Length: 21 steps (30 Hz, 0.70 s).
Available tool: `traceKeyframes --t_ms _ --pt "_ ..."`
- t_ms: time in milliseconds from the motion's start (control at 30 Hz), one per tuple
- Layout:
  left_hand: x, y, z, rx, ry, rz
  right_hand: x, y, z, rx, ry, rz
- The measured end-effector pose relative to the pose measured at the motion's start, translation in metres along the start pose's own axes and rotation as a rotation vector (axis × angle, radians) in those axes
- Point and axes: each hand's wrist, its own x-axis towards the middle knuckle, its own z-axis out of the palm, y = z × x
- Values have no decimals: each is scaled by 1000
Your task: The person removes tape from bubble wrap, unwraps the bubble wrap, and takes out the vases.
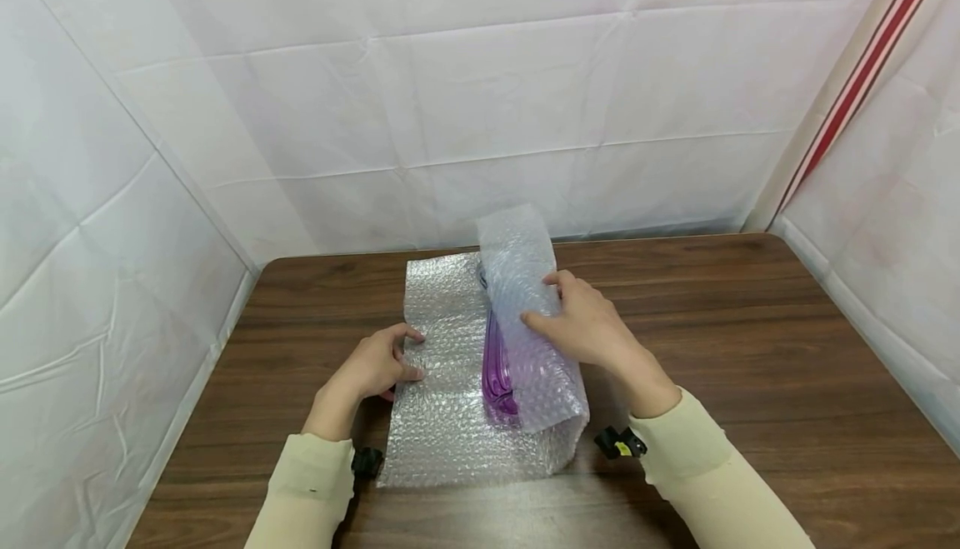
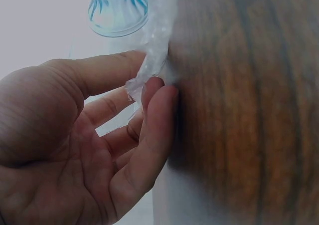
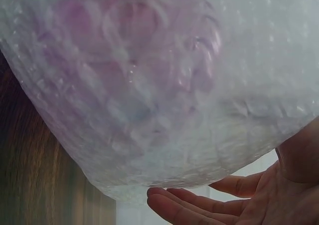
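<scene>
A sheet of bubble wrap [image 1: 446, 399] lies on the table, its right part folded up and over a fluted, clear purple and blue glass vase [image 1: 497, 370]. Much of the vase is hidden under the flap [image 1: 517, 282]. In the left wrist view the vase's blue end [image 2: 118, 15] shows. My left hand [image 1: 375, 361] pinches the sheet's left edge between thumb and fingers. With fairly straight fingers, my right hand [image 1: 588, 324] presses the flap from the right side. Through the wrap in the right wrist view, the purple end [image 3: 134, 30] looks blurred.
The dark wooden table [image 1: 712, 324] reaches out on both sides of the wrap. White cloth walls [image 1: 487, 99] stand behind and at the sides, with a red-striped strip [image 1: 862, 74] at the back right corner. Small black devices [image 1: 621, 442] sit at both wrists.
</scene>
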Motion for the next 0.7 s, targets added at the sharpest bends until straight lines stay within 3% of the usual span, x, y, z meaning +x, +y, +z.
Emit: traceKeyframes --t_ms 700 --pt "1 0 0 -3 3 -8 -4 9 -8 23 -1 13"
